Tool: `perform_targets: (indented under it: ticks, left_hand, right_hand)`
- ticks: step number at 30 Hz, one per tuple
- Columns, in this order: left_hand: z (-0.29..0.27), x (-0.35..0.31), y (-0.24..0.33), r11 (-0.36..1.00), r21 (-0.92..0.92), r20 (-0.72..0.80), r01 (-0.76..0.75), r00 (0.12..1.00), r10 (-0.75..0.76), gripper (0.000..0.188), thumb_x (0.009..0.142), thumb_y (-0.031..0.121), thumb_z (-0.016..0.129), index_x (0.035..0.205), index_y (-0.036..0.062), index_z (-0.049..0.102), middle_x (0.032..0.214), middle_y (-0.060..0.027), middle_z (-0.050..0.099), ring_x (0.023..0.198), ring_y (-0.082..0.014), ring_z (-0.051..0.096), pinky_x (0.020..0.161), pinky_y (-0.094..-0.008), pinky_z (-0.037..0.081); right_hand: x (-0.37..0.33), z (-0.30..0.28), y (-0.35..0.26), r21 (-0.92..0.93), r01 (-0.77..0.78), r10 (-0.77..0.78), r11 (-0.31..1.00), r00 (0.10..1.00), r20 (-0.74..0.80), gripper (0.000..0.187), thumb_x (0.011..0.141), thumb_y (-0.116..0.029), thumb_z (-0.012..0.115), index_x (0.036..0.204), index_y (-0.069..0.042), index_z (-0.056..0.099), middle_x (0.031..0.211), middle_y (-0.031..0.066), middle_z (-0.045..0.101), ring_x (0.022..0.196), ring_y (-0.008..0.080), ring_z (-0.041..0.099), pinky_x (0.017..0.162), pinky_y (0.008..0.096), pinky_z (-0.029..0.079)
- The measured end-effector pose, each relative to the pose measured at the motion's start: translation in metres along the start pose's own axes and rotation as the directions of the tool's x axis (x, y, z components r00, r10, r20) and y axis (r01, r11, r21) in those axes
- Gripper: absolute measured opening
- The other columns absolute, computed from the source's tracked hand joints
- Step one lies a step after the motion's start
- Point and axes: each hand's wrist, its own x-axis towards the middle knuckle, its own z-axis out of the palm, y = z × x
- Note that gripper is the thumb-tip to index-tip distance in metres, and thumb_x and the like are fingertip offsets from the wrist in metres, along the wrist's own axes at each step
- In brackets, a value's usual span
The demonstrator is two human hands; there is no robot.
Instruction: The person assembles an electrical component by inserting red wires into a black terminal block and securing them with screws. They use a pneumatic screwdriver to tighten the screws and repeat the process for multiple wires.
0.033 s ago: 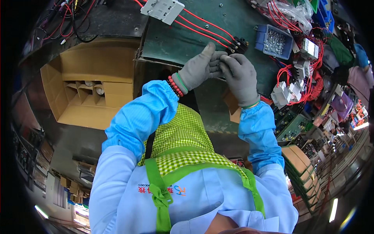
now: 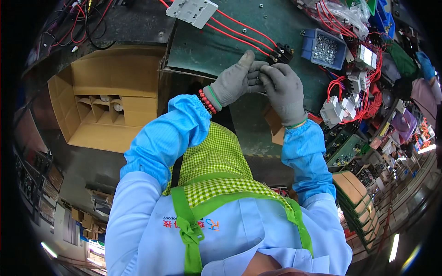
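My left hand (image 2: 235, 80), in a grey glove, is turned partly palm up at the near edge of the green work surface. Its thumb is raised and its fingers stretch toward my right hand (image 2: 283, 87), also gloved in grey. The right thumb and fingertips come together over the left fingers; a tiny dark piece seems to show there, too small to name. Just beyond both hands lies a black terminal block (image 2: 282, 54). Red wires (image 2: 241, 33) run from it to a white-grey electrical switch unit (image 2: 192, 11).
Right of the block stands a blue bin (image 2: 324, 49) of small metal fasteners. More white units with red wires (image 2: 338, 108) lie beside it. An open cardboard box (image 2: 106, 99) with dividers is at the left. A few loose nuts (image 2: 244, 30) dot the green surface.
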Motion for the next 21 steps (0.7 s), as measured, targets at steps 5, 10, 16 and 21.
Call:
perform_targets:
  ticks: [5,10,16,21]
  left_hand:
    - [0.0,0.001,-0.008,0.999,0.004,0.009,0.033,0.999,-0.033,0.071,0.101,0.059,0.034,0.134,-0.0011,0.048,0.127,-0.0154,0.058,0.115,-0.0251,0.058,0.1,-0.0417,0.048]
    - [-0.004,-0.001,-0.004,0.997,-0.045,-0.03,-0.057,0.998,0.056,0.05,0.103,0.032,0.044,0.136,-0.0055,0.043,0.128,-0.0199,0.055,0.116,-0.0268,0.058,0.1,-0.0395,0.05]
    - [-0.011,-0.003,-0.001,0.991,0.04,-0.077,-0.125,0.989,0.128,0.045,0.096,0.003,0.046,0.139,-0.0075,0.038,0.134,-0.0223,0.05,0.117,-0.0285,0.058,0.1,-0.0361,0.052]
    - [-0.008,-0.004,0.002,0.992,0.059,-0.07,-0.11,0.991,0.114,0.045,0.096,0.002,0.045,0.139,-0.0075,0.038,0.133,-0.0215,0.05,0.117,-0.0283,0.058,0.099,-0.0354,0.053]
  right_hand:
    - [-0.005,0.002,-0.004,-0.045,-0.074,0.076,0.996,0.996,0.044,0.014,0.084,-0.012,0.068,0.097,-0.009,0.066,0.093,0.0093,0.063,0.082,0.0314,0.063,0.07,0.0422,0.051]
    - [-0.01,0.012,0.017,0.058,-0.124,0.135,0.991,0.953,-0.271,0.011,0.087,-0.014,0.067,0.096,-0.008,0.064,0.092,0.0099,0.062,0.088,0.031,0.061,0.073,0.0418,0.05]
    - [-0.007,0.029,0.039,-0.047,-0.145,0.122,0.988,0.936,-0.331,0.012,0.085,-0.013,0.07,0.095,-0.01,0.066,0.089,0.0103,0.063,0.084,0.0307,0.063,0.071,0.0411,0.051]
    - [-0.005,0.032,0.041,0.0,-0.122,0.114,0.992,0.924,-0.364,0.011,0.082,-0.013,0.072,0.092,-0.011,0.068,0.088,0.0093,0.064,0.079,0.0307,0.064,0.068,0.0404,0.051]
